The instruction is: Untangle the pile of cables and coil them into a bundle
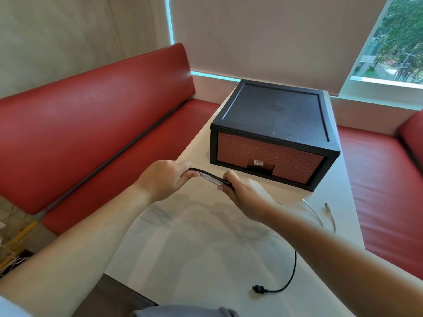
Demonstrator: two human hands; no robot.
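Observation:
Both hands hold one flat bundle of black cable [209,178] above the white table [196,243]. My left hand [164,179] grips its left end with curled fingers. My right hand [242,193] grips its right end. A loose black cable [294,268] runs out from under my right forearm and ends in a black plug [258,289] near the table's front edge. A thin white cable [317,216] with a silver plug lies to the right of my right wrist.
A black drawer box with a brick-pattern front [272,133] stands on the far half of the table. Red bench seats [91,124] wrap around the table on the left and right. Loose white cords lie on the floor at the lower left.

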